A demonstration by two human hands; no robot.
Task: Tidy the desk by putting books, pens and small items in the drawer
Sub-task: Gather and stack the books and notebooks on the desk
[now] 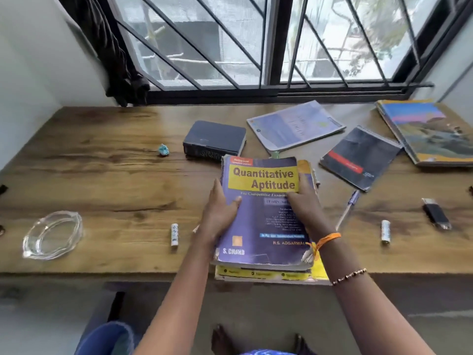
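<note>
A thick purple book (258,226) titled "Quantitative Aptitude" lies on top of a yellow book (256,274) at the desk's front edge. My left hand (220,213) grips the purple book's left edge, thumb on the cover. My right hand (304,203) holds its right side, fingers over the cover and edge. Farther back lie a thick dark book (215,139), a pale blue booklet (294,126), a dark notebook with a red stripe (361,157) and a large landscape-cover book (430,131). A pen (348,211) lies right of my right hand.
On the wooden desk (102,175) are a glass ashtray (51,235) at the left, two small white tubes (174,234) (385,231), a crumpled blue scrap (163,149) and a black USB stick (436,213). A barred window (256,42) stands behind. No drawer is visible.
</note>
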